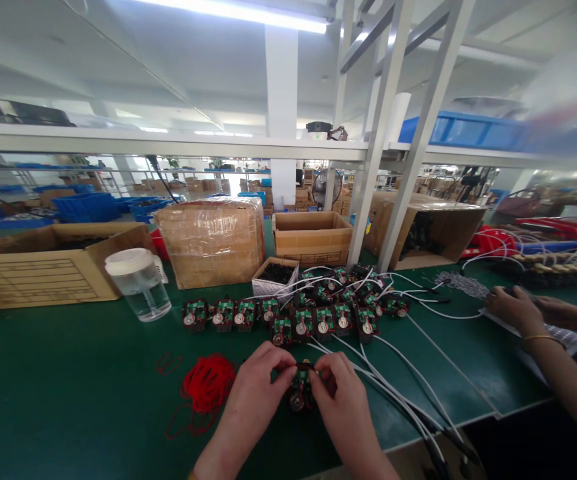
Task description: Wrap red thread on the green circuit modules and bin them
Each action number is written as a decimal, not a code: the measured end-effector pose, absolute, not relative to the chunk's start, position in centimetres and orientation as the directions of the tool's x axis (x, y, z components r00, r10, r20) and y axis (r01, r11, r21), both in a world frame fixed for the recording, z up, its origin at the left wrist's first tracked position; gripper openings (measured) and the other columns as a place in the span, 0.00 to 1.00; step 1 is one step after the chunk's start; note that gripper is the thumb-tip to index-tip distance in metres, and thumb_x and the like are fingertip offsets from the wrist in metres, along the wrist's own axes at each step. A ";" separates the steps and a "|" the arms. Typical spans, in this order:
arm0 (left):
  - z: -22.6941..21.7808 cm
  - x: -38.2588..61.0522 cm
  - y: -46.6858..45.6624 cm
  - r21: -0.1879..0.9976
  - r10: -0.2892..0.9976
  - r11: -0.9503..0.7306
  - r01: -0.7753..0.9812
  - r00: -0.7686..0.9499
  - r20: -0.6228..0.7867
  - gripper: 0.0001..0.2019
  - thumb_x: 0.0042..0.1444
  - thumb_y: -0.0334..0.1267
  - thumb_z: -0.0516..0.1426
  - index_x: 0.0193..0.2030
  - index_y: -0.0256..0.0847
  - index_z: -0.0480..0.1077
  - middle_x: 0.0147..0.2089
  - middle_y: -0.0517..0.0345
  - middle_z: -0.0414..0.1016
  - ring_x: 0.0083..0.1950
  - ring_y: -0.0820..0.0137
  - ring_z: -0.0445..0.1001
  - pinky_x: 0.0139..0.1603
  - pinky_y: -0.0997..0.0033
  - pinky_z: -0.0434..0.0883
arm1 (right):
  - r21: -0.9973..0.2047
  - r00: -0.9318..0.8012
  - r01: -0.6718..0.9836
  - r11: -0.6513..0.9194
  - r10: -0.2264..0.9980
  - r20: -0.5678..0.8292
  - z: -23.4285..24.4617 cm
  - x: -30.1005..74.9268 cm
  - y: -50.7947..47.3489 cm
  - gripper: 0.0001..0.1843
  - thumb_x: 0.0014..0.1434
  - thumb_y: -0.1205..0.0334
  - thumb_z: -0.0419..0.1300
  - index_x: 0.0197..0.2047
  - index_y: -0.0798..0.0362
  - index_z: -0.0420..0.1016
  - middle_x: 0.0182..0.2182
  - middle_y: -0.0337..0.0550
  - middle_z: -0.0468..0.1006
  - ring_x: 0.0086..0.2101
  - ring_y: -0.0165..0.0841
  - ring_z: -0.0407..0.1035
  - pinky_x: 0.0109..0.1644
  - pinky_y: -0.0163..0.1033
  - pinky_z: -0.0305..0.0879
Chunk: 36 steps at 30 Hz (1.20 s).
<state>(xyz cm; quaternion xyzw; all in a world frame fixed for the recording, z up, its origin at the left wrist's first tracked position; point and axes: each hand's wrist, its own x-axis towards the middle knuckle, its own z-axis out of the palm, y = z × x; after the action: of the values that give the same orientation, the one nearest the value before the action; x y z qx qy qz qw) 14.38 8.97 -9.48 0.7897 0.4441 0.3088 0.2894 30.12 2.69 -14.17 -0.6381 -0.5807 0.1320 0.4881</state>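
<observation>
In the head view, my left hand and my right hand meet at the front middle of the bench. Thumbs and fingertips of both are pinched at the upper edge of a small circuit board assembly, green with a round silver part at its lower end. A thin dark strip spans the gap between my fingertips; its exact kind is unclear. Just beyond lie rows of similar circuit board assemblies, several with white cables running to the right. A tangled bundle of red wires lies left of my left hand.
A lidded water jug stands at left. Behind are a wrapped carton, an open carton and a small box of black parts. Metal posts rise at right. A co-worker's hands work at the right.
</observation>
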 end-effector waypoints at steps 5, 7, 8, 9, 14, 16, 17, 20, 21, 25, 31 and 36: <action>-9.8 14.3 9.2 0.793 0.908 -0.354 0.496 0.384 0.165 0.05 0.55 0.35 0.57 0.33 0.44 0.76 0.35 0.60 0.74 0.38 0.67 0.75 0.42 0.69 0.69 | -0.830 0.303 0.540 0.139 0.888 0.345 -14.2 30.3 3.0 0.02 0.61 0.66 0.55 0.37 0.51 0.68 0.30 0.37 0.68 0.29 0.33 0.65 0.32 0.36 0.59; -10.0 14.2 9.2 0.813 0.917 -0.318 0.488 0.377 0.133 0.06 0.54 0.35 0.57 0.33 0.44 0.76 0.35 0.60 0.75 0.38 0.66 0.75 0.41 0.69 0.69 | -0.841 0.301 0.523 0.136 0.894 0.332 -14.1 30.4 3.1 0.02 0.61 0.66 0.56 0.38 0.51 0.69 0.30 0.37 0.68 0.29 0.33 0.65 0.33 0.36 0.59; -10.0 14.2 9.2 0.819 0.920 -0.305 0.486 0.372 0.121 0.06 0.54 0.36 0.57 0.33 0.44 0.76 0.35 0.59 0.75 0.38 0.66 0.75 0.41 0.69 0.69 | -0.846 0.299 0.516 0.138 0.896 0.328 -14.1 30.4 3.2 0.02 0.61 0.66 0.56 0.38 0.51 0.69 0.30 0.37 0.68 0.29 0.33 0.65 0.33 0.36 0.59; -10.0 14.2 9.2 0.823 0.923 -0.296 0.485 0.368 0.114 0.06 0.54 0.36 0.57 0.34 0.44 0.76 0.35 0.59 0.75 0.38 0.66 0.75 0.41 0.69 0.69 | -0.849 0.297 0.510 0.141 0.897 0.327 -14.1 30.3 3.3 0.02 0.61 0.66 0.56 0.38 0.51 0.70 0.30 0.37 0.68 0.29 0.33 0.65 0.33 0.36 0.59; -9.7 14.2 9.1 0.842 0.926 -0.264 0.470 0.368 0.084 0.07 0.54 0.37 0.56 0.35 0.44 0.76 0.36 0.58 0.76 0.39 0.65 0.76 0.42 0.68 0.70 | -0.864 0.290 0.481 0.148 0.903 0.316 -13.9 30.3 3.6 0.02 0.59 0.66 0.57 0.37 0.51 0.71 0.30 0.38 0.69 0.29 0.34 0.65 0.33 0.37 0.60; -9.6 14.0 9.1 0.855 0.923 -0.251 0.453 0.378 0.071 0.08 0.54 0.37 0.55 0.36 0.44 0.76 0.38 0.57 0.77 0.41 0.64 0.76 0.44 0.68 0.70 | -0.882 0.290 0.453 0.135 0.913 0.288 -13.8 30.4 3.6 0.02 0.59 0.65 0.58 0.37 0.51 0.71 0.30 0.38 0.70 0.29 0.34 0.65 0.32 0.37 0.60; -9.5 13.9 9.0 0.862 0.921 -0.247 0.443 0.385 0.066 0.09 0.55 0.37 0.55 0.36 0.44 0.77 0.39 0.57 0.77 0.42 0.64 0.76 0.45 0.67 0.70 | -0.891 0.289 0.435 0.129 0.918 0.274 -13.9 30.5 3.6 0.02 0.59 0.64 0.58 0.37 0.51 0.71 0.30 0.38 0.71 0.29 0.34 0.65 0.32 0.37 0.60; -9.6 13.6 9.1 0.879 0.920 -0.230 0.417 0.389 0.056 0.10 0.56 0.39 0.54 0.39 0.45 0.77 0.42 0.56 0.78 0.46 0.63 0.77 0.49 0.66 0.70 | -0.922 0.273 0.370 0.116 0.935 0.227 -14.1 30.8 3.6 0.05 0.62 0.60 0.56 0.37 0.51 0.72 0.30 0.39 0.72 0.30 0.35 0.67 0.33 0.37 0.61; -9.7 13.6 9.1 0.883 0.922 -0.220 0.415 0.384 0.050 0.10 0.57 0.40 0.55 0.39 0.44 0.77 0.42 0.56 0.78 0.46 0.63 0.77 0.49 0.66 0.70 | -0.929 0.269 0.352 0.111 0.939 0.214 -14.1 30.9 3.6 0.06 0.63 0.59 0.56 0.37 0.51 0.72 0.30 0.39 0.72 0.30 0.35 0.67 0.33 0.37 0.62; -10.3 13.7 9.0 0.893 0.931 -0.202 0.402 0.363 0.047 0.09 0.54 0.41 0.57 0.38 0.43 0.76 0.40 0.56 0.77 0.43 0.63 0.77 0.46 0.66 0.71 | -0.930 0.266 0.351 0.112 0.940 0.213 -14.2 31.1 3.8 0.06 0.60 0.59 0.58 0.37 0.52 0.73 0.30 0.40 0.73 0.30 0.35 0.67 0.33 0.37 0.62; -10.5 14.1 8.5 0.917 0.942 -0.160 0.365 0.334 0.031 0.10 0.55 0.41 0.56 0.40 0.43 0.76 0.42 0.56 0.80 0.45 0.62 0.78 0.49 0.64 0.71 | -0.940 0.222 0.301 0.158 0.947 0.230 -13.5 31.9 3.7 0.14 0.66 0.54 0.54 0.36 0.53 0.75 0.30 0.41 0.75 0.32 0.35 0.69 0.35 0.37 0.64; -10.6 14.1 8.4 0.933 0.945 -0.134 0.335 0.328 0.018 0.11 0.55 0.41 0.56 0.41 0.42 0.76 0.43 0.55 0.81 0.46 0.61 0.78 0.50 0.63 0.71 | -0.953 0.176 0.262 0.153 0.963 0.203 -13.7 32.5 3.7 0.09 0.61 0.57 0.58 0.39 0.52 0.76 0.30 0.40 0.76 0.30 0.34 0.69 0.34 0.36 0.65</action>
<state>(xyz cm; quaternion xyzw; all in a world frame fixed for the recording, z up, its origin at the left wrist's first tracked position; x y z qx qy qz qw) 14.09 8.40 -10.57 0.6749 0.4741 0.3339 0.4564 32.48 3.69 -13.74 -0.5585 -0.5483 0.3340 0.5253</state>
